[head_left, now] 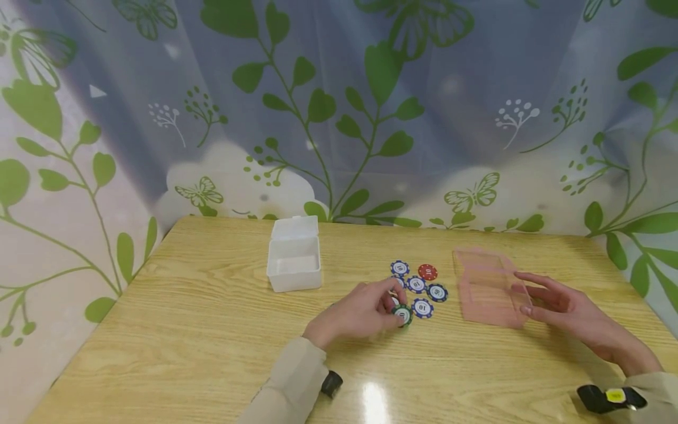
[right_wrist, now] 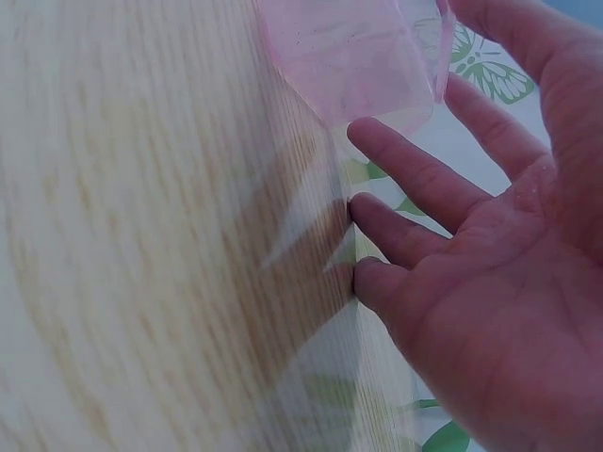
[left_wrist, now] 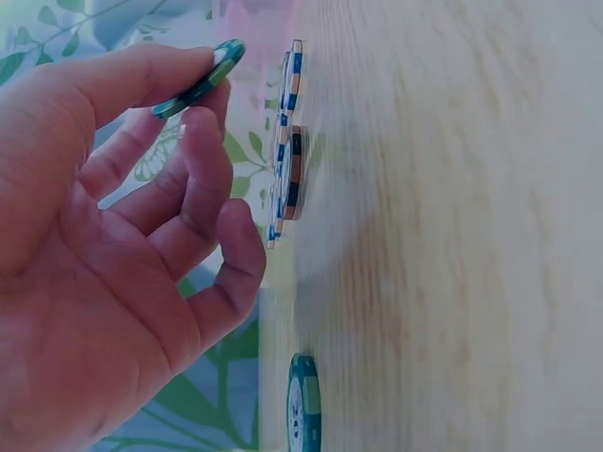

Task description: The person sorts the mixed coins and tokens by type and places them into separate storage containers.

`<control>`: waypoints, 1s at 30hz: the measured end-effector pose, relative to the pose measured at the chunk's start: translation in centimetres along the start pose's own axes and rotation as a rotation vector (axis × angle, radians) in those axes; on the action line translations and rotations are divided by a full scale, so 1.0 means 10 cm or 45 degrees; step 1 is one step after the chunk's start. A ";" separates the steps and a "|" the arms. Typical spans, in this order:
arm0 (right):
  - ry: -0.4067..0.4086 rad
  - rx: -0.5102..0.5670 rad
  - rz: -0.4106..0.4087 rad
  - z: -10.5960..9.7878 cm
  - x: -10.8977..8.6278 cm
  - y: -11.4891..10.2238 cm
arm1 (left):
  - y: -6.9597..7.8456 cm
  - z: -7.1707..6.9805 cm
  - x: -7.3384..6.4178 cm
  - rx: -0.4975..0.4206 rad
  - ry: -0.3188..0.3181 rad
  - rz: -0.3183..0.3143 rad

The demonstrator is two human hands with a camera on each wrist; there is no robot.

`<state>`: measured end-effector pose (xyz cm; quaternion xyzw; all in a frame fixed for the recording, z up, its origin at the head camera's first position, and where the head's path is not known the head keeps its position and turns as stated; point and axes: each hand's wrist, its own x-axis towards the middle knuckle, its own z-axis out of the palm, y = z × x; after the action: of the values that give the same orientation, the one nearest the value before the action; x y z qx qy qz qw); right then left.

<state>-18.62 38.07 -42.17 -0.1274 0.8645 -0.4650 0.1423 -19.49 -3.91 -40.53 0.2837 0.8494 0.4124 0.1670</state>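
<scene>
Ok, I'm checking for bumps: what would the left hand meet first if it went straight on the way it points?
Probably the blue chip just right of the green chip the left hand pinches. Height is unclear; it might pass over toward the pink box.

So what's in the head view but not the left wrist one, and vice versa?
Only the head view: an open white plastic box, a round red chip and the right hand.
Only the left wrist view: the palm of the left hand.
Both: that hand pinching a round green chip, round blue chips, the wooden table and the leafy fabric backdrop.
</scene>
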 end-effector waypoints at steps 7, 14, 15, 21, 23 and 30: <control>0.003 0.000 -0.008 0.01 -0.01 0.01 | 0.01 0.01 0.02 -0.056 0.080 -0.022; 0.040 -0.006 0.015 0.00 0.01 0.01 | 0.02 0.04 0.07 -0.134 0.155 -0.006; 0.047 -0.010 0.019 0.00 0.01 0.01 | 0.02 0.04 0.08 -0.149 0.165 0.000; 0.067 -0.013 0.024 0.01 0.03 0.00 | 0.05 0.07 0.14 -0.228 0.207 0.027; 0.067 -0.009 0.031 0.01 0.03 0.00 | 0.07 0.08 0.15 -0.240 0.220 0.027; 0.064 -0.037 0.053 0.00 0.03 0.03 | 0.09 0.13 0.20 -0.285 0.258 0.014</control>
<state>-18.94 38.09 -42.45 -0.0998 0.8770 -0.4523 0.1281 -20.09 -1.38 -40.69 0.2248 0.8092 0.5318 0.1087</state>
